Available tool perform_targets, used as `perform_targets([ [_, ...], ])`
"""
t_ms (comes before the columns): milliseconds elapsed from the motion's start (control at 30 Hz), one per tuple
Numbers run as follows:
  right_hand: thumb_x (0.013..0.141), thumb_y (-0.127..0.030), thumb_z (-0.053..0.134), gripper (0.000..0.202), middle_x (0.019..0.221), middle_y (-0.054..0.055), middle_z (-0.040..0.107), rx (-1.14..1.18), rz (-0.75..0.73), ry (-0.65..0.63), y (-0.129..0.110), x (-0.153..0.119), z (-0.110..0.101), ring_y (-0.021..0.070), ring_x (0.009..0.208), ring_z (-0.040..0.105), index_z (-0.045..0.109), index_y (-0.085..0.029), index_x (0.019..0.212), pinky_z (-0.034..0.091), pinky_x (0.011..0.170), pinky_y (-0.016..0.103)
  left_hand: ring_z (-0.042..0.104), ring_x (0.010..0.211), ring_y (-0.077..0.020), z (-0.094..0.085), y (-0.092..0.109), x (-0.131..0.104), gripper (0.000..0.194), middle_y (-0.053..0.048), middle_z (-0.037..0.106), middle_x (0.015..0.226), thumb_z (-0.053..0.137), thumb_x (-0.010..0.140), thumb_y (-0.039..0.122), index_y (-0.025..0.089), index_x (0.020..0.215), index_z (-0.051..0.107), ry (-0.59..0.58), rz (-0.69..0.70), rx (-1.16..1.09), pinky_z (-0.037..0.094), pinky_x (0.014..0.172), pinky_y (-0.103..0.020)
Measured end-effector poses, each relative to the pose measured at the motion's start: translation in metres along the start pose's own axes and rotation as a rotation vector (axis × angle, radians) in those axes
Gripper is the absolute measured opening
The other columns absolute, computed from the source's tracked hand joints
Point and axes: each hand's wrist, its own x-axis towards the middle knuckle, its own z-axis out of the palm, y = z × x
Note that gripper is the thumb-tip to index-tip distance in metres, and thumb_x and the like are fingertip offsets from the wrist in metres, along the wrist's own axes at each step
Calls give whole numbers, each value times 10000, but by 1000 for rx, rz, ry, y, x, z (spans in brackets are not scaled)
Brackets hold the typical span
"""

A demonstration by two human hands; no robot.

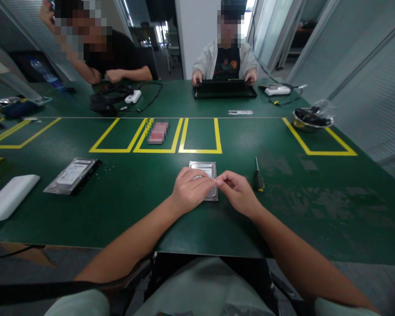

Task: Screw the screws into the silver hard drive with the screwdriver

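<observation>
A silver hard drive (202,166) with a white label lies on the green table in front of me, partly covered by my fingers. Over its left and middle part is my left hand (191,188), its thumb and fingers brought together near the drive's right edge. My right hand (238,191) is pinched closed at that same edge, its fingertips meeting those of the left. Whatever sits between the fingertips is too small to make out. To the right, a screwdriver (258,179) with a black and yellow handle rests on the table.
At left are another hard drive (70,175) and a white oblong case (11,197). Yellow tape frames (200,151) mark the table's middle; a pink item (158,132) lies in one. A metal bowl (312,127) stands right. Two people sit opposite, one holding a black panel (225,90).
</observation>
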Motion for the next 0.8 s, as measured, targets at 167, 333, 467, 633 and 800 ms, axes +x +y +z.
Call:
perform_targets([
  [167,891,-389,602,209,815,30,663,27,-45,19,1,2,-4,174,774,605,645,-189,853,469,723,313,641,889,-199,0,5,13,80,-9,733,813,619,886,235,208,900,693,65,-3,36,411,790,-369],
  [333,918,-300,555,173,795,35,630,-319,-181,187,2,0,-7,159,706,555,671,-180,875,426,653,299,578,743,-151,1,14,25,79,-7,666,753,596,850,206,168,788,628,28,-390,-268,426,712,-301],
  [467,919,-242,542,156,759,25,604,-481,-274,237,2,0,-11,147,667,522,673,-178,863,407,626,291,490,592,-96,4,20,25,58,37,563,636,578,796,158,166,742,598,43,-655,-528,379,580,-232],
  [633,912,-208,545,139,771,27,612,-531,-333,266,3,0,-15,148,686,535,672,-175,869,420,643,289,427,537,-86,7,23,25,38,48,488,587,567,759,157,164,724,580,19,-745,-728,328,518,-220],
  [800,908,-192,546,132,758,23,598,-565,-359,277,4,0,-18,147,677,532,669,-179,864,422,636,287,476,581,-94,7,18,25,40,33,537,622,573,773,160,156,758,610,-4,-643,-720,368,572,-230],
])
